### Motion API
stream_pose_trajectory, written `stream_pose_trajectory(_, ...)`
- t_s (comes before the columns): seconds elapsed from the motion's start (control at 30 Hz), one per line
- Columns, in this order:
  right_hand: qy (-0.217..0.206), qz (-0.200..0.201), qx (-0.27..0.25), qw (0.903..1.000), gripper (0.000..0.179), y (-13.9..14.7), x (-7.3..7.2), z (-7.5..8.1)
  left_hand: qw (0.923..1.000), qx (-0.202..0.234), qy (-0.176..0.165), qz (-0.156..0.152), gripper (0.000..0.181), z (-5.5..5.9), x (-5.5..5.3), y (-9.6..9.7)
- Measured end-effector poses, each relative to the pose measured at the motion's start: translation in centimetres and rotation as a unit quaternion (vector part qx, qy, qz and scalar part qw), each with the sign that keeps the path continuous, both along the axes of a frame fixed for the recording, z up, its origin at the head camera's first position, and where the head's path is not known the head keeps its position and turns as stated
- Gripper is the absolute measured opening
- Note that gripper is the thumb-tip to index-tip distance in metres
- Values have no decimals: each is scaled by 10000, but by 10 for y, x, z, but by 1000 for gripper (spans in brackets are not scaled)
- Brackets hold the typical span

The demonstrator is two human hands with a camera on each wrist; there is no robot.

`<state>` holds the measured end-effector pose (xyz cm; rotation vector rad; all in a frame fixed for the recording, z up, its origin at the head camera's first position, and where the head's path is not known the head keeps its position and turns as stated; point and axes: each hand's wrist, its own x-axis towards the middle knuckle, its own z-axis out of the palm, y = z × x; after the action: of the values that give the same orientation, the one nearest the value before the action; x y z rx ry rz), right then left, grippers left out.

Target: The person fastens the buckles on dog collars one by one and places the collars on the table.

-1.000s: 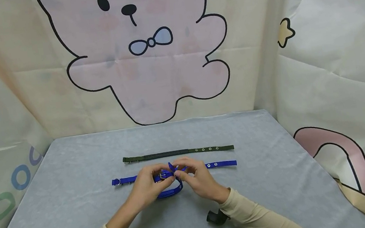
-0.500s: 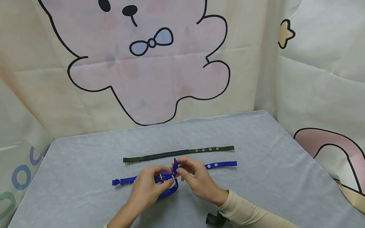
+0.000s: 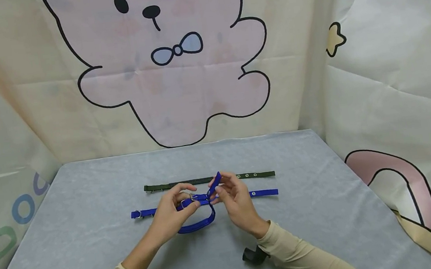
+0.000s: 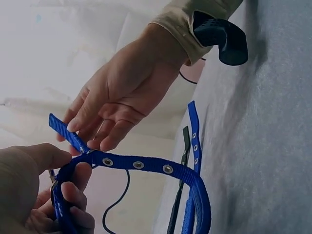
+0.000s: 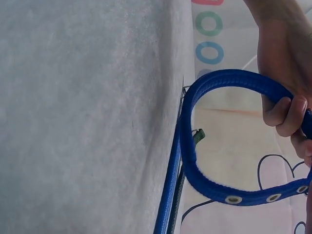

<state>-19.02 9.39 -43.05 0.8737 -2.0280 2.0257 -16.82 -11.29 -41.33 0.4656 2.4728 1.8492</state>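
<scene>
A blue collar (image 3: 197,226) with metal eyelets is bent into a loop above the table, between my two hands. My left hand (image 3: 171,210) grips its buckle end; in the left wrist view the thumb presses on the strap and the fingers curl beneath. The pointed free end (image 3: 215,183) sticks up past the buckle (image 3: 193,197). My right hand (image 3: 239,205) pinches this end between thumb and fingers. Seen from the right wrist, the loop (image 5: 187,141) hangs round and wide, with eyelets (image 5: 234,199) along its lower strap.
Behind the hands, a second blue collar (image 3: 263,193) lies flat, partly covered by them. Farther back is a dark green collar (image 3: 257,174), also laid out straight. The grey cloth-covered table (image 3: 71,242) is bordered by printed curtains (image 3: 213,85).
The collar's free end has risen and moved right, with more of it past the buckle. My right hand has moved up with it; my left hand has shifted slightly left and up.
</scene>
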Motion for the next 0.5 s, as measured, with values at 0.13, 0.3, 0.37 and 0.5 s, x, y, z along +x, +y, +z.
stream_pose_trajectory(0.13,122,-43,-61,9999,31,0,0,0,9998,59,-148,150,29,1,1,0)
stream_pose_trajectory(0.3,524,-166,105,9984,23,1,-2,-2,9988,-11,-189,455,29,1,2,0)
stream_pose_trajectory(0.37,698,-161,222,9972,24,3,-3,-2,9984,-7,-81,557,28,0,2,0)
stream_pose_trajectory(0.5,873,-24,463,9951,27,7,-4,1,9977,-14,253,631,26,-1,2,0)
